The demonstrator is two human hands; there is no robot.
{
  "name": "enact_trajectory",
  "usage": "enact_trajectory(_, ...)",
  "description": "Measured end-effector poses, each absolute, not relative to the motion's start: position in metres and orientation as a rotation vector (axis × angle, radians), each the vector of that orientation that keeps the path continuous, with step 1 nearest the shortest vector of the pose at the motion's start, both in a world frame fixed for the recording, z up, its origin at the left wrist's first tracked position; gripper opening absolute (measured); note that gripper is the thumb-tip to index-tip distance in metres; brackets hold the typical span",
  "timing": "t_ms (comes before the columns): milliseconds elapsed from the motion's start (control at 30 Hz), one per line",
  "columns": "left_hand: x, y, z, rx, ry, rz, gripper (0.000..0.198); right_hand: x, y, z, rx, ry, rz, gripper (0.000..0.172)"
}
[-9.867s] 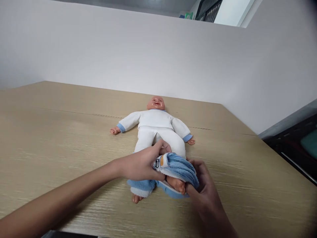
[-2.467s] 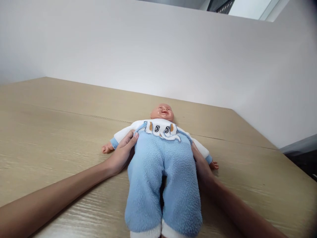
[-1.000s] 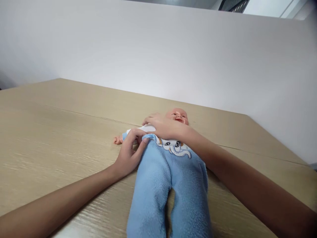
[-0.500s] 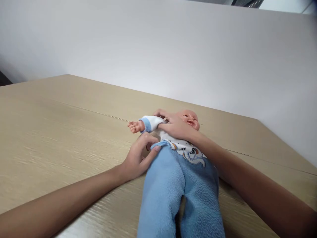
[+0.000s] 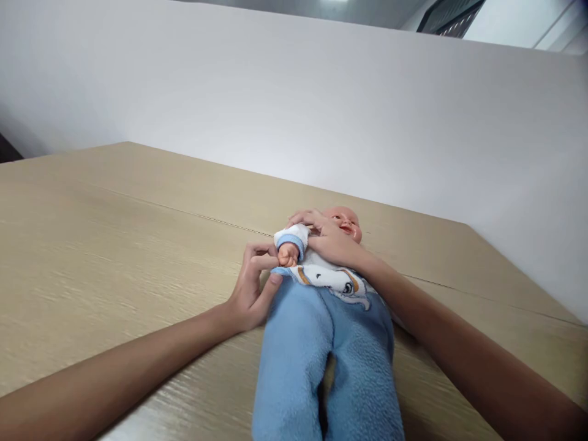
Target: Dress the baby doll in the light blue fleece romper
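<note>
A baby doll [image 5: 345,222] lies on its back on the table, its head away from me. It wears blue fleece trousers [image 5: 294,343] joined to a white top with an animal face [image 5: 328,278]. My left hand [image 5: 254,285] is closed at the left side of the waist, thumb and fingers pinching the blue edge of the garment, beside the doll's small hand [image 5: 288,254]. Across the doll's chest reaches my right hand [image 5: 328,239], closed round the upper part of the white sleeve [image 5: 294,233] with its blue cuff. Some of its fingertips are hidden behind the sleeve.
The light wooden table [image 5: 138,245] has a seam running across it. Behind it stands a plain white partition [image 5: 257,98]. Above the partition, a dark-framed object [image 5: 450,18] shows at the upper right.
The doll's arm, stretched out to the left before, is now bent down towards the waist, its hand beside my left fingers. My right hand stayed on the sleeve. The view tilted slightly upward.
</note>
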State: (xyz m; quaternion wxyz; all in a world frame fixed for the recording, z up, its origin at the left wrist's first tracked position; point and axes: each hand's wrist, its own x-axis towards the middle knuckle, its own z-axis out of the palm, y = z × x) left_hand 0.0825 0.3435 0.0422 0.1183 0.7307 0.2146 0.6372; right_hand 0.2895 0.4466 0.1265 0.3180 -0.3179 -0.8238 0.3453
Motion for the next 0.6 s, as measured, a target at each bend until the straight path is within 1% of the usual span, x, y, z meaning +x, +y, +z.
enact_trajectory(133, 0.085, 0.343, 0.044, 2.000, 0.691, 1.885, 0.011, 0.288, 0.442, 0.124, -0.810, -2.263, 0.717, 0.043)
enact_trajectory(233, 0.086, 0.341, 0.044, 1.975, 0.732, 1.924, 0.013, 0.286, 0.440, 0.123, -0.797, -2.312, 0.630, 0.042)
enact_trajectory(367, 0.090, 0.341, 0.042, 1.812, 0.725, 1.937, 0.015, 0.286, 0.438, 0.121, -0.746, -2.351, 0.586, 0.045)
enact_trajectory(433, 0.095, 0.340, 0.044, 1.632, 0.730, 1.888, 0.019, 0.286, 0.438, 0.120, -0.745, -2.367, 0.593, 0.044)
enact_trajectory(533, 0.100, 0.339, 0.052, 1.333, 0.679, 1.714, 0.024, 0.286, 0.438, 0.120, -0.779, -2.377, 0.624, 0.034)
enact_trajectory(600, 0.101, 0.338, 0.058, 1.179, 0.685, 1.603, 0.031, 0.285, 0.436, 0.121, -0.835, -2.353, 0.664, 0.033)
